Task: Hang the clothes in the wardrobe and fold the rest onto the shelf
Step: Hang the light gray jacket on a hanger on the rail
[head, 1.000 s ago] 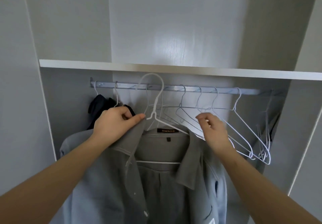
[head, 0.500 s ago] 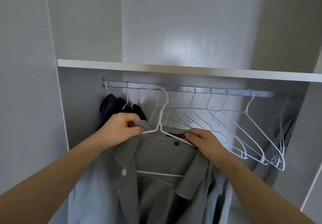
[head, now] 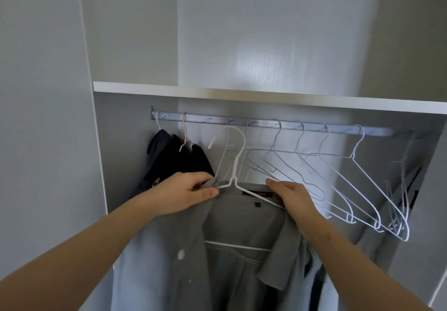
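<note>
1. My left hand point(head: 186, 193) pinches the left side of the grey shirt point(head: 244, 223) collar between thumb and curled fingers, right where the arm of the white hanger point(head: 235, 168) slopes down.
2. My right hand point(head: 294, 198) grips the other side of the collar, its fingers folded over the cloth and the hanger's right arm and its thumb lying along the top edge.
3. The shirt sits on the hanger between my two hands, collar open, and its body drops below my wrists and out of view.
4. The hanger's neck rises from between my hands, and its hook reaches just under the rail point(head: 266, 124). I cannot tell whether it catches the rail.
5. Above and beyond my right hand, a row of empty white hangers point(head: 338, 182) hangs from the rail, their arms slanting down to the right.
6. Just past my left hand, a dark garment point(head: 174, 158) hangs at the rail's left end.
7. Above the rail, well over both hands, runs the white shelf point(head: 242, 94).
</note>
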